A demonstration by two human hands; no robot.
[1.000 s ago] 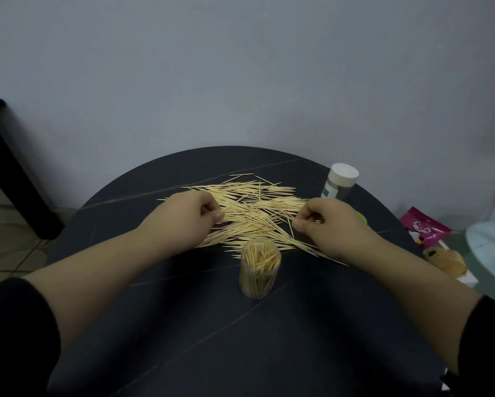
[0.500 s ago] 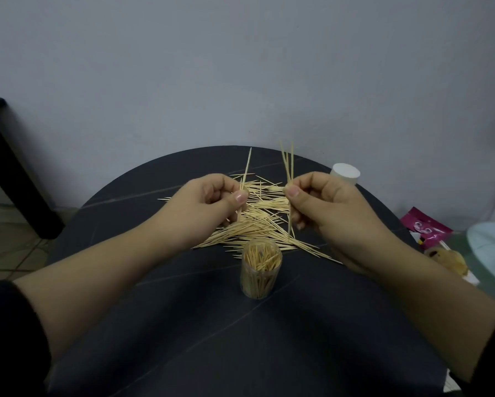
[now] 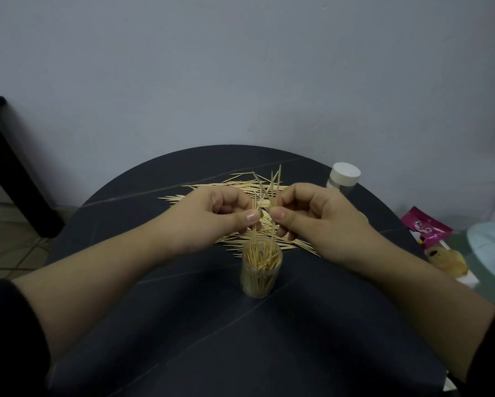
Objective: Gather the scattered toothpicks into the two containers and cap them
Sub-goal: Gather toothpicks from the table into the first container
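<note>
Toothpicks (image 3: 276, 183) pinched upright in left hand (image 3: 220, 216), right hand (image 3: 321, 213), above open container (image 3: 261, 270).

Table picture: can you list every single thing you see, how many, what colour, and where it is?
Table: one, black, round, middle of view.
Loose toothpicks: many, pale wood, heaped on the table behind the hands.
Open container: one, clear, toothpicks inside, upright on the table below the hands.
Capped container: one, clear with white cap, far right of the table.
Held toothpicks: a few, pale wood, above the open container.
Packet: one, pink, right of the table.
Fuzzy thing: one, tan, beside the packet; cannot tell what.
Dark furniture: one, black, far left.
Left hand: one, pinches held toothpicks.
Right hand: one, pinches held toothpicks.
</note>
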